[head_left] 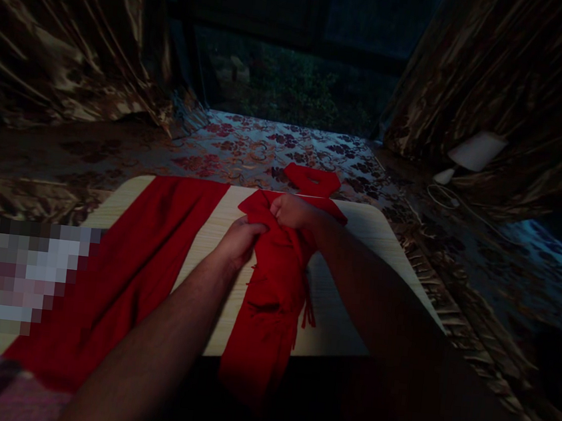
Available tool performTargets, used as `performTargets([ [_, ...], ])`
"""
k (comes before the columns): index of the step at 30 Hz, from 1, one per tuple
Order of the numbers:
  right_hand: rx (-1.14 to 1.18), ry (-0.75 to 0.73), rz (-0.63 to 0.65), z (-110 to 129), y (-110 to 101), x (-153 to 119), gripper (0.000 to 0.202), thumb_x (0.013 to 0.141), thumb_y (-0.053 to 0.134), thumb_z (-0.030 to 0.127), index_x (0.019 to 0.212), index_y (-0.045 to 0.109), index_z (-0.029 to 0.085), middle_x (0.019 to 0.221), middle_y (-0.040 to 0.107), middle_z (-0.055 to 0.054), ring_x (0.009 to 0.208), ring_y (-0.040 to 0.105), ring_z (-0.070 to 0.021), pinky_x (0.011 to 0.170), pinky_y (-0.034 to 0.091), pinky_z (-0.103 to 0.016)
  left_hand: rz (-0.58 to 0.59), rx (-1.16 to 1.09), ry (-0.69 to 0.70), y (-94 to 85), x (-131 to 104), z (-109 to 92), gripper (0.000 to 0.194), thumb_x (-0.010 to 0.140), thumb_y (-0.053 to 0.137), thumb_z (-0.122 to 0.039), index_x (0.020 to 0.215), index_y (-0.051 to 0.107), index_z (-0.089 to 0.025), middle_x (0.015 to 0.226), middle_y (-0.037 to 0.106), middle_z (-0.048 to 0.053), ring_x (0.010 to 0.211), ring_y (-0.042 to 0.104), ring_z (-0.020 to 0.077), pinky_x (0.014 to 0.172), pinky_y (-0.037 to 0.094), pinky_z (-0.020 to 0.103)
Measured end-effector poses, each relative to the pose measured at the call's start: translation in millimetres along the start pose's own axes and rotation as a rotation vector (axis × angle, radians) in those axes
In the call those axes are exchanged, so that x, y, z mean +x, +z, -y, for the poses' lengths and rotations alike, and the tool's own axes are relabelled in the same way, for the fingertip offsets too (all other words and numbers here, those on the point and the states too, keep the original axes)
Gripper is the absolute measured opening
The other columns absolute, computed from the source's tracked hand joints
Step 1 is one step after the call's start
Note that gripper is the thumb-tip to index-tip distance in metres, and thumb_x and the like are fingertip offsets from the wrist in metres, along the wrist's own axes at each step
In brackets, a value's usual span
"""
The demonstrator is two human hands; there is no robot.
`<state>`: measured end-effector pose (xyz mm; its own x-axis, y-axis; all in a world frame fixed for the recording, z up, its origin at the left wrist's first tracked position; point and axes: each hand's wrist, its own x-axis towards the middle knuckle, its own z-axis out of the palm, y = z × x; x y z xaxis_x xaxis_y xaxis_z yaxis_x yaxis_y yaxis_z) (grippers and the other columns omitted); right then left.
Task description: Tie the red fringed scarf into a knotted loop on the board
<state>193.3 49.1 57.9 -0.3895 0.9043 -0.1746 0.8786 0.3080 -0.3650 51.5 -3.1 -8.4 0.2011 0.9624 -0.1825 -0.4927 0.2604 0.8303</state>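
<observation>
A red fringed scarf [278, 277] lies lengthwise over the light wooden table [335, 310], bunched in its middle, its lower end hanging past the near edge. My left hand [242, 238] grips the scarf's left side, thumb on top. Just above and to the right, my right hand [291, 210] is closed on the folded upper part, fingers curled into the cloth. Loose fringe shows at the scarf's right side. To the left, a second long red cloth [156, 251] is spread from the far edge toward me, partly behind my left forearm.
Beyond the table, a folded red cloth [314, 180] rests on the flower-patterned sill cover [248, 143]. A white lamp [478, 151] with a cord stands at the right. Dark curtains [68, 34] flank the window. The room is dim, and a blurred patch covers something at the left.
</observation>
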Motion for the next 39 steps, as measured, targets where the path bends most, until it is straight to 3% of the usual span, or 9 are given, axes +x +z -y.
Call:
performTargets([
  [3,-0.024,-0.075,-0.015,2,5,0,0.031,0.071,0.053,-0.004,0.090,0.074,0.009,0.084,0.074,-0.005,0.069,0.058,-0.0118,0.060,0.037,-0.021,0.021,0.037,0.007,-3.5,1,1,0.029,0.047,0.068,-0.011,0.076,0.067,-0.014,0.075,0.073,0.003,0.076,0.070,0.0232,0.079,0.054,0.035],
  [7,-0.078,-0.054,-0.017,6,5,-4,0.031,0.073,0.053,-0.003,0.095,0.073,0.008,0.086,0.073,-0.005,0.067,0.055,-0.0099,0.057,0.033,-0.021,0.052,0.104,0.003,-6.8,1,2,0.030,0.048,0.070,-0.012,0.078,0.070,-0.014,0.075,0.073,0.003,0.072,0.069,0.0213,0.076,0.052,0.033],
  [11,-0.134,0.000,0.092,7,-2,-10,0.022,0.074,0.056,0.000,0.084,0.074,0.008,0.073,0.070,-0.004,0.061,0.050,-0.0095,0.057,0.030,-0.023,0.073,0.199,-0.007,-8.5,-1,3,0.023,0.051,0.072,-0.014,0.074,0.071,-0.014,0.071,0.072,0.003,0.062,0.064,0.0179,0.067,0.051,0.030],
  [16,-0.158,0.060,0.119,8,-7,-15,0.016,0.072,0.062,0.003,0.074,0.074,0.013,0.066,0.067,-0.002,0.065,0.052,-0.0128,0.062,0.034,-0.026,0.104,0.234,-0.019,-8.6,-2,2,0.017,0.052,0.076,-0.018,0.068,0.069,-0.015,0.067,0.070,0.004,0.056,0.062,0.0169,0.059,0.049,0.029],
  [22,-0.149,-0.040,-0.037,16,3,-24,0.019,0.073,0.063,0.001,0.085,0.073,0.012,0.083,0.072,-0.009,0.076,0.061,-0.0178,0.066,0.039,-0.026,0.148,0.177,-0.055,-8.8,-4,-1,0.016,0.052,0.078,-0.018,0.066,0.070,-0.014,0.064,0.070,0.005,0.055,0.063,0.0181,0.058,0.051,0.030],
  [27,0.123,-0.017,-0.191,7,12,-24,0.024,0.078,0.060,0.007,0.098,0.072,0.014,0.091,0.075,-0.008,0.081,0.067,-0.0175,0.069,0.047,-0.024,0.155,0.165,-0.038,-9.0,-4,-2,0.015,0.054,0.077,-0.017,0.066,0.071,-0.014,0.065,0.072,0.006,0.056,0.064,0.0186,0.059,0.051,0.030],
  [32,0.279,0.098,-0.092,-24,5,-23,0.030,0.087,0.047,0.005,0.104,0.071,0.011,0.093,0.077,-0.009,0.075,0.067,-0.0142,0.068,0.049,-0.022,0.134,0.155,-0.063,-6.1,-6,-4,0.019,0.053,0.081,-0.019,0.068,0.072,-0.013,0.067,0.073,0.007,0.058,0.067,0.0213,0.062,0.053,0.033],
  [35,0.200,-0.046,0.028,-40,2,-28,0.025,0.083,0.052,0.003,0.093,0.074,0.012,0.097,0.076,-0.007,0.084,0.065,-0.0147,0.077,0.047,-0.021,0.136,0.146,-0.062,-7.3,-5,-4,0.018,0.053,0.081,-0.019,0.067,0.071,-0.012,0.066,0.073,0.007,0.057,0.066,0.0206,0.062,0.053,0.032],
  [39,0.156,-0.173,0.106,-50,10,-29,0.023,0.090,0.050,0.010,0.090,0.072,0.008,0.092,0.074,-0.008,0.079,0.059,-0.0146,0.077,0.044,-0.024,0.178,0.119,-0.068,-10.3,-2,-4,0.018,0.053,0.081,-0.016,0.068,0.071,-0.012,0.068,0.074,0.008,0.064,0.070,0.0227,0.068,0.056,0.034],
])
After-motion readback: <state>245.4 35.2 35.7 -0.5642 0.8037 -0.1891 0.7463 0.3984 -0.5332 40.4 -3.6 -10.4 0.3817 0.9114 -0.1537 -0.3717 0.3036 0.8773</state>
